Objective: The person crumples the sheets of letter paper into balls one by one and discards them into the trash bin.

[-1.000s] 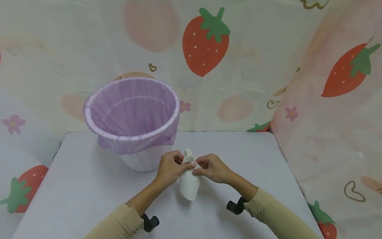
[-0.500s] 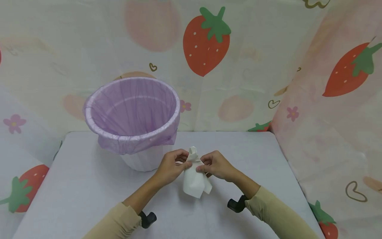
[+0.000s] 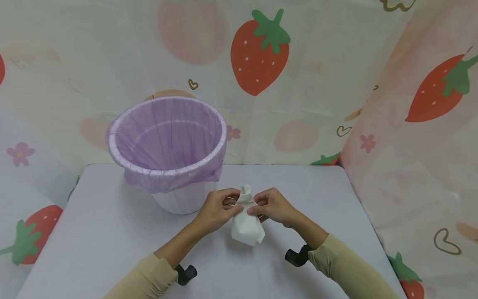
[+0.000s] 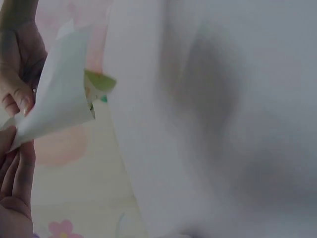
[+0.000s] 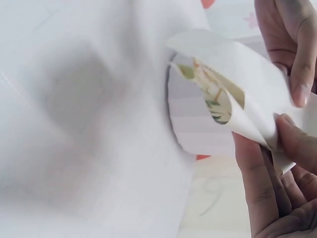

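A piece of white paper (image 3: 247, 231), drawn in at the neck and flaring below, hangs above the table between both hands. My left hand (image 3: 215, 212) pinches its left side at the neck with thumb and fingers. On the opposite side, my right hand (image 3: 277, 208) pinches it the same way. In the right wrist view the sheet (image 5: 237, 64) is rolled into an open cone, and a coloured print shows on its inner face. The fingertips behind the paper are partly hidden.
A white bin (image 3: 183, 199) with a purple liner (image 3: 166, 141) folded over its rim stands at the back left of the white-covered table (image 3: 298, 187). Strawberry-print cloth (image 3: 321, 74) hangs behind and at the sides. Black wrist mounts (image 3: 297, 255) sit below the sleeves.
Both hands and the paper have shifted slightly right. The paper's lower end has turned and widened, with a loose corner showing at its lower right. The bin stays put.
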Available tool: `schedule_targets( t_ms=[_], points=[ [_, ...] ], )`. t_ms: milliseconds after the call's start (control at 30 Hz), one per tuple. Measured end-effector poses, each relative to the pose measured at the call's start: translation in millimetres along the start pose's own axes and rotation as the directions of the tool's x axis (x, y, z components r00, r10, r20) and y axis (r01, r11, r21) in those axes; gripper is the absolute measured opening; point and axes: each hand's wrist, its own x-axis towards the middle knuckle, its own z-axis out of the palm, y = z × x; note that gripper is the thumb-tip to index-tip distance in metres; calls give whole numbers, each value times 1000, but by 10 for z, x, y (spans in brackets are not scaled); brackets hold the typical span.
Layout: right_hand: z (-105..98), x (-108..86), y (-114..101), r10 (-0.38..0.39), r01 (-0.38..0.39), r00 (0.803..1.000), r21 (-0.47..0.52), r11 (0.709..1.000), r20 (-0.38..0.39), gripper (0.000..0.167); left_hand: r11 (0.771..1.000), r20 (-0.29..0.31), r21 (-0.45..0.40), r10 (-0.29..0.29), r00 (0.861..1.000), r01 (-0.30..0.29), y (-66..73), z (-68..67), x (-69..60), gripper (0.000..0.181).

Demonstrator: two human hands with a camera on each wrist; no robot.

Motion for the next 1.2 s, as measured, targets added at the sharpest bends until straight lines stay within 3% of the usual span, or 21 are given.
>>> schedule_targets(
  t_ms=[167, 367, 533, 667, 800, 867, 967, 1200],
  points=[
    [31, 38, -6, 12, -11, 999, 22, 1000, -31, 15, 992, -41, 86, 101, 994, -97, -19, 14, -10, 14],
    [77, 43, -32, 56, -50, 996, 100, 994, -65, 8, 954, -51, 185, 249, 967, -236, -1, 9, -24, 23],
    [78, 34, -48, 75, -64, 993, 110, 992, -93, 9, 951, -6, 157, 272, 962, -267, 10, -30, -31, 24],
    [65, 39, -71, 95, -82, 988, 110, 991, -118, 9, 978, 29, 106, 178, 984, -180, 39, -69, -35, 19],
    [60, 58, -98, 110, -97, 985, 107, 990, -131, 11, 1000, 33, 17, -2, 999, 1, 87, -79, -9, 8],
    [54, 63, -109, 114, -100, 982, 100, 990, -152, 11, 995, 51, -43, -89, 995, 91, 99, -72, 14, 12],
    [43, 72, -131, 104, -90, 978, 85, 992, -180, 12, 979, 56, -66, -191, 980, 195, 95, -63, 41, 22],
    [39, 91, -154, 78, -64, 974, 71, 995, -213, 11, 957, 18, -14, -288, 957, 288, 45, -76, 84, 48]
  ],
)
